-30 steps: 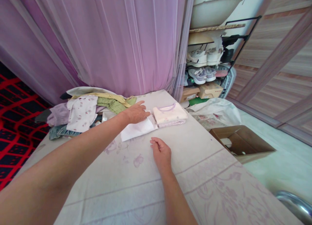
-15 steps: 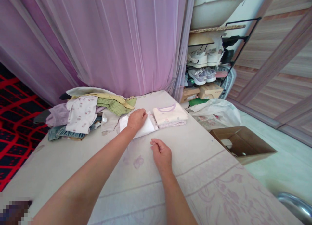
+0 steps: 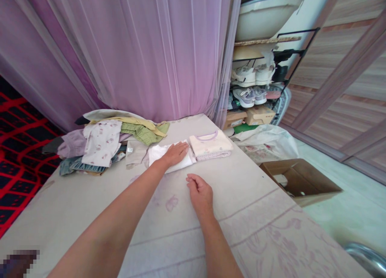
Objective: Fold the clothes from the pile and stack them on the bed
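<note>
White cloth (image 3: pixel 184 162) beneath left fingers (image 3: pixel 182 148)

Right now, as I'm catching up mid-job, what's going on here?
A person has the left hand spread flat on a folded white garment. The right hand is nearer the camera, loosely curled, with nothing visible in it. Just right of the white garment lies a folded cream top. To its left is a grey garment with a tag, and farther left a loose pile of clothes.
</note>
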Motion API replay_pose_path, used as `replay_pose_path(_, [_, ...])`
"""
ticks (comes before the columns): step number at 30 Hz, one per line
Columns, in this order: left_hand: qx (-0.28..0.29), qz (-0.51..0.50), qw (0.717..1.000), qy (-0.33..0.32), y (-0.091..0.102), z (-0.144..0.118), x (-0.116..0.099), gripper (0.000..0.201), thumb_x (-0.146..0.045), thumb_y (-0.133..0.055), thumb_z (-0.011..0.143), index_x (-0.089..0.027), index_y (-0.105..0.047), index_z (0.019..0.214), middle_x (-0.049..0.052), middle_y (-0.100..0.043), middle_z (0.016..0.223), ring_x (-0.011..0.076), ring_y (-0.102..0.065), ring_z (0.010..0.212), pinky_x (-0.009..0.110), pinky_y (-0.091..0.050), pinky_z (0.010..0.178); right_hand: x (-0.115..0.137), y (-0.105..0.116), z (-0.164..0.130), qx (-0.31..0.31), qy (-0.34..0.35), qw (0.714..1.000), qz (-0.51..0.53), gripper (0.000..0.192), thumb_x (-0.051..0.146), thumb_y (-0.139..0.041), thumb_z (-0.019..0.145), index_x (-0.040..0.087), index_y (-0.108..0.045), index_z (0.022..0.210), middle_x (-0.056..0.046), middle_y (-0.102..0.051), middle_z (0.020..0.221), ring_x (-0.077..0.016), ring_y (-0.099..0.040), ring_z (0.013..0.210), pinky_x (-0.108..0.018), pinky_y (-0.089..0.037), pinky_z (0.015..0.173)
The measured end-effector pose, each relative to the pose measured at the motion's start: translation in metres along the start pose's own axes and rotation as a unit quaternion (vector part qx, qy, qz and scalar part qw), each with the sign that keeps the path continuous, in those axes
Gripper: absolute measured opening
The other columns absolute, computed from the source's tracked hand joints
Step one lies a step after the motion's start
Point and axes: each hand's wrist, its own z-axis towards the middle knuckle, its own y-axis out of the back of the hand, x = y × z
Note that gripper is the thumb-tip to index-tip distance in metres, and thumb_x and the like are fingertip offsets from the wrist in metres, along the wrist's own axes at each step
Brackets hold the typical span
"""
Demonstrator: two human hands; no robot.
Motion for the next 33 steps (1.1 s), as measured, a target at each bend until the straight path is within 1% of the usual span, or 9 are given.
replay_pose_path(4, [-0.114,-0.015,0.988,0.099,0.014,-0.002,0.004,0.042,-0.028,-0.033,0.092,-0.021,-0.055,0.127,0.005,-0.055,0.135,0.0179,-0.049,0.124,0.031,-0.034,0.106,0.002,0.000,0.000,0.001,-0.001,1.000,-0.004,0.028,0.032,-0.048,0.079,0.024,-0.072,0.091,-0.003,-0.074,0.085,-0.0181,-0.068,0.079,-0.029,-0.054,0.075])
replay_pose_path(8, [-0.099,-0.003,0.984,0.145,0.019,0.005,0.010,0.035,-0.036,-0.049,0.085,-0.021,-0.063,0.114,0.008,-0.067,0.115,0.0250,-0.060,0.105,0.034,-0.045,0.090,0.003,0.001,0.000,0.004,-0.004,1.000,-0.005,0.027,0.032,-0.048,0.079,0.024,-0.072,0.091,-0.003,-0.074,0.086,-0.0186,-0.067,0.081,-0.030,-0.054,0.074])
replay_pose_path(11, [-0.093,0.007,0.982,0.163,0.021,0.015,0.011,0.028,-0.036,-0.059,0.078,-0.023,-0.067,0.101,0.007,-0.070,0.105,0.0249,-0.063,0.097,0.032,-0.047,0.083,0.004,0.001,0.000,0.006,-0.008,1.000,-0.001,0.027,0.033,-0.049,0.079,0.024,-0.072,0.090,-0.003,-0.074,0.086,-0.0188,-0.067,0.081,-0.030,-0.054,0.073])
replay_pose_path(16, [-0.128,0.017,0.975,0.180,0.024,0.023,0.010,0.023,-0.032,-0.051,0.083,-0.025,-0.064,0.101,0.004,-0.070,0.100,0.0226,-0.062,0.096,0.030,-0.046,0.083,0.004,0.001,-0.001,0.004,-0.007,1.000,-0.001,0.027,0.032,-0.049,0.079,0.024,-0.072,0.091,-0.003,-0.074,0.086,-0.0179,-0.067,0.078,-0.029,-0.054,0.073])
replay_pose_path(20, [-0.126,0.019,0.980,0.155,0.018,0.019,0.008,0.033,-0.035,-0.051,0.085,-0.026,-0.059,0.116,0.004,-0.068,0.111,0.0227,-0.061,0.103,0.032,-0.044,0.089,0.001,0.000,0.000,0.008,-0.004,1.000,-0.005,0.028,0.032,-0.048,0.080,0.022,-0.071,0.092,-0.003,-0.074,0.087,-0.0175,-0.068,0.079,-0.028,-0.054,0.074])
replay_pose_path(24, [-0.129,0.026,0.984,0.123,0.013,0.010,0.008,0.044,-0.031,-0.048,0.087,-0.019,-0.052,0.129,0.007,-0.059,0.129,0.0215,-0.054,0.116,0.032,-0.040,0.100,-0.001,0.000,0.000,0.009,0.000,1.000,-0.005,0.028,0.029,-0.047,0.080,0.021,-0.070,0.094,-0.003,-0.073,0.086,-0.0162,-0.068,0.079,-0.028,-0.054,0.076])
replay_pose_path(28, [-0.189,0.061,0.980,0.013,0.014,-0.010,0.009,0.039,-0.024,-0.036,0.090,-0.017,-0.059,0.121,0.007,-0.060,0.128,0.0196,-0.052,0.120,0.035,-0.035,0.106,0.000,0.001,0.000,0.008,0.004,1.000,-0.020,0.028,0.028,-0.047,0.080,0.021,-0.070,0.094,-0.003,-0.074,0.086,-0.0165,-0.068,0.079,-0.028,-0.053,0.077])
replay_pose_path(31, [-0.106,0.083,0.988,-0.073,0.010,-0.029,0.008,0.042,-0.033,-0.032,0.093,-0.019,-0.058,0.123,0.006,-0.057,0.132,0.0205,-0.047,0.126,0.037,-0.031,0.109,0.000,0.000,0.000,0.010,0.010,1.000,-0.027,0.029,0.029,-0.046,0.080,0.021,-0.070,0.094,-0.003,-0.074,0.087,-0.0167,-0.068,0.081,-0.028,-0.053,0.078])
replay_pose_path(33, [-0.032,0.106,0.991,-0.073,0.003,-0.038,0.007,0.048,-0.041,-0.032,0.094,-0.020,-0.047,0.134,0.007,-0.045,0.143,0.0235,-0.036,0.135,0.042,-0.026,0.111,-0.001,0.000,0.000,0.012,0.011,0.999,-0.028,0.029,0.029,-0.046,0.080,0.022,-0.070,0.094,-0.003,-0.074,0.087,-0.0166,-0.068,0.081,-0.028,-0.053,0.077])
